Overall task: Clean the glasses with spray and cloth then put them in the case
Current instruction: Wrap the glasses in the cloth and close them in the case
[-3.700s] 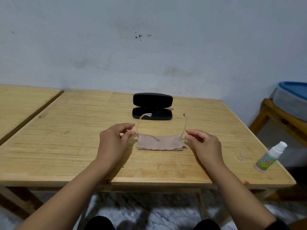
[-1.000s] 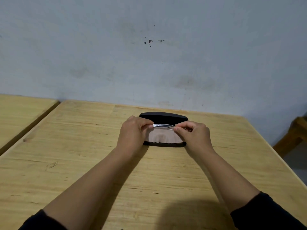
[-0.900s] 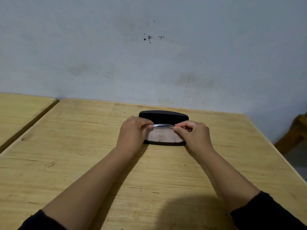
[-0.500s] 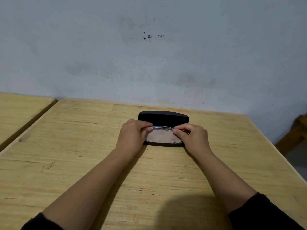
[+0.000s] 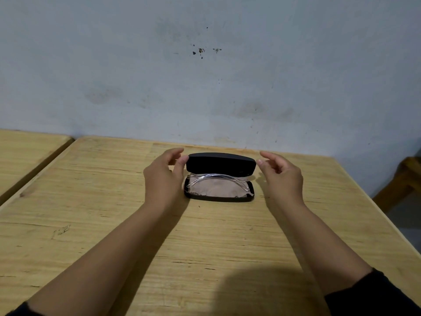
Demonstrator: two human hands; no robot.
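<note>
Second wooden table [image 5: 25, 151]: far left edge of frame, set just beside the main one.

Main wooden table [image 5: 114, 224]: fills the lower frame.

Left hand [image 5: 163, 176]: centre-left, fingers spread and curved, thumb tip at the left end of the case lid, grasping nothing.

Black case [image 5: 219, 165]: centre, lid raised.

Glasses [image 5: 216, 180]: clear frame, lying inside the case tray.

Beige cloth [image 5: 218, 190]: in the tray with the glasses.

Right hand [image 5: 282, 176]: centre-right, fingers parted and curled, empty, just beside the lid's right end.

Wooden stand [image 5: 403, 179]: right edge.
</note>
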